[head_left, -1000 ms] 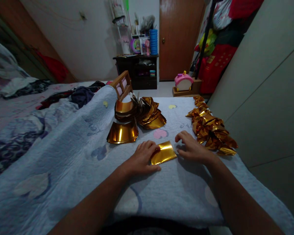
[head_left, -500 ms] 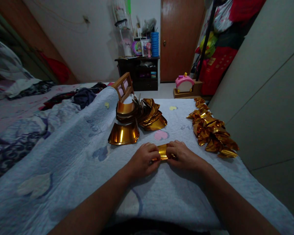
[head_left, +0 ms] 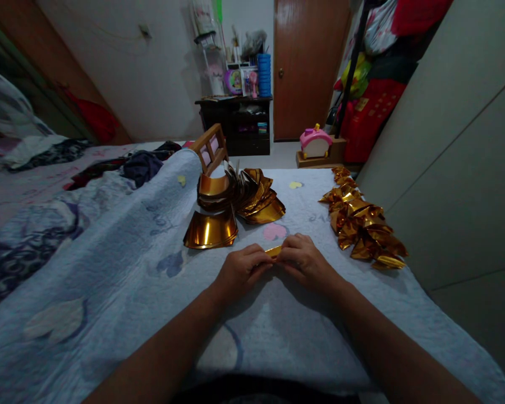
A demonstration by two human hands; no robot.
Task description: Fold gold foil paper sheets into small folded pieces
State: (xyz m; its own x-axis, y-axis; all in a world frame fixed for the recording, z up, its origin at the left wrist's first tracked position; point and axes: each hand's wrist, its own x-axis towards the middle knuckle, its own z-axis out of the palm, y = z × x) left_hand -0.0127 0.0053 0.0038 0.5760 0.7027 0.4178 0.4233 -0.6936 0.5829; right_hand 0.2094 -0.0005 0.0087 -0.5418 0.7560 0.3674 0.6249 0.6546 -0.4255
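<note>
A small piece of gold foil paper (head_left: 272,252) is pinched between my two hands, just above the pale blue quilt (head_left: 252,348). My left hand (head_left: 242,271) grips its left end with thumb and fingers. On its right end my right hand (head_left: 306,260) is closed, thumb below and fingers on top. Only a narrow strip of the foil shows; the rest is hidden by my fingers. Beyond my left hand lie a stack of curved gold foil sheets (head_left: 211,229) and a fanned pile of the same sheets (head_left: 261,197).
Folded gold foil pieces (head_left: 364,221) lie in a long heap at the right, beside the pale cabinet (head_left: 458,185). Rumpled clothes (head_left: 141,167) lie at the left. A wooden chair back (head_left: 211,148) and a pink toy (head_left: 315,141) stand beyond the far edge.
My hands have drawn closer together around the foil paper, and less of it shows between them. It now looks narrower. The piles look unmoved, with the view shifted slightly.
</note>
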